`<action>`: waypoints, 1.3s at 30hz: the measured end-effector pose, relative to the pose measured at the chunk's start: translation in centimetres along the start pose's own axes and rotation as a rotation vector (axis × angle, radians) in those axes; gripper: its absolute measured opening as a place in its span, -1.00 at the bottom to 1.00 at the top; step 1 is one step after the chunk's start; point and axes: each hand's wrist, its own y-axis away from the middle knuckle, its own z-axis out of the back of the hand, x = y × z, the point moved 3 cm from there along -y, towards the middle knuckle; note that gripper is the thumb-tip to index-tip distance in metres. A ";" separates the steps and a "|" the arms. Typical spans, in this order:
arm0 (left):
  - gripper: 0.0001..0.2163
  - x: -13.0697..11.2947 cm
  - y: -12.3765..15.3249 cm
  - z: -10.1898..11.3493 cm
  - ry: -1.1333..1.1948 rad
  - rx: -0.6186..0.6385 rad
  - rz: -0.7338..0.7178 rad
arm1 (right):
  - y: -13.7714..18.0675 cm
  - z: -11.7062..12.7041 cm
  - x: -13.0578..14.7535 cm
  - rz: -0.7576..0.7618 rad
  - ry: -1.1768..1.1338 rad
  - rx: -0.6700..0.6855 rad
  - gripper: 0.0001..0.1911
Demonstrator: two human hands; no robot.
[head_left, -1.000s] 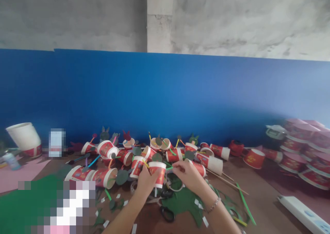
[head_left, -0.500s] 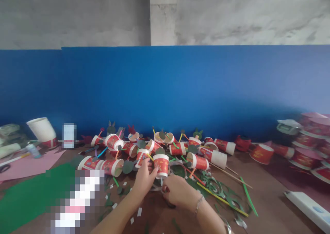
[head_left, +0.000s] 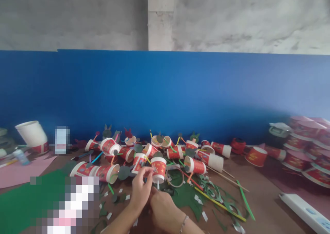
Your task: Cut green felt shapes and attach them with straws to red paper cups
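A red-and-white paper cup [head_left: 158, 169] stands in front of me, its wide rim upward. My left hand [head_left: 141, 188] is closed at the cup's left side, with thumb and fingertips against its wall. Just below the cup's base, my right hand [head_left: 165, 206] is closed around a thin, pale, shiny shaft [head_left: 158, 184] that points up at the base. Its other end is hidden by the hand, so its kind is unclear. Behind the hands lie several similar cups [head_left: 107, 173] with coloured straws and dark paper discs [head_left: 124, 172].
Green paper scraps [head_left: 189, 194], a tape roll [head_left: 175, 175], a yellow straw [head_left: 220, 204] and wooden sticks [head_left: 229, 178] lie to the right. A power strip [head_left: 305, 211] and stacked red cups [head_left: 299, 158] are farther right. Green paper [head_left: 23, 199] lies left. A blue wall panel [head_left: 165, 96] rises behind.
The view has shifted slightly. My right hand has moved left and lower, closer beneath the cup, and now overlaps the left wrist area. The left hand stays at the cup.
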 end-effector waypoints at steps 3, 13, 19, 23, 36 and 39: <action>-0.88 0.3 0.4 -0.3 -0.014 -0.043 -0.044 | -0.1 -0.1 0.1 -0.026 0.013 0.040 -0.73; -0.85 0.9 1.7 0.4 -0.112 -0.031 -0.264 | 0.0 1.2 -1.3 -0.115 -0.168 -0.037 -0.73; -0.70 0.9 2.5 -0.9 -0.033 0.124 -0.273 | 1.1 4.7 -3.9 -0.192 -0.369 -0.454 -0.80; -0.74 1.3 2.5 -1.6 0.045 0.114 -0.114 | 1.3 5.6 -4.7 -0.111 -0.451 -0.466 -0.79; -0.80 0.4 2.2 -0.6 -0.071 -0.016 -0.212 | 1.9 3.9 -9.2 -0.350 -0.101 -0.101 -0.77; -0.82 -0.1 2.3 -0.7 -0.095 0.016 -0.360 | 1.1 3.2 -8.2 -0.380 -0.069 -0.096 -0.75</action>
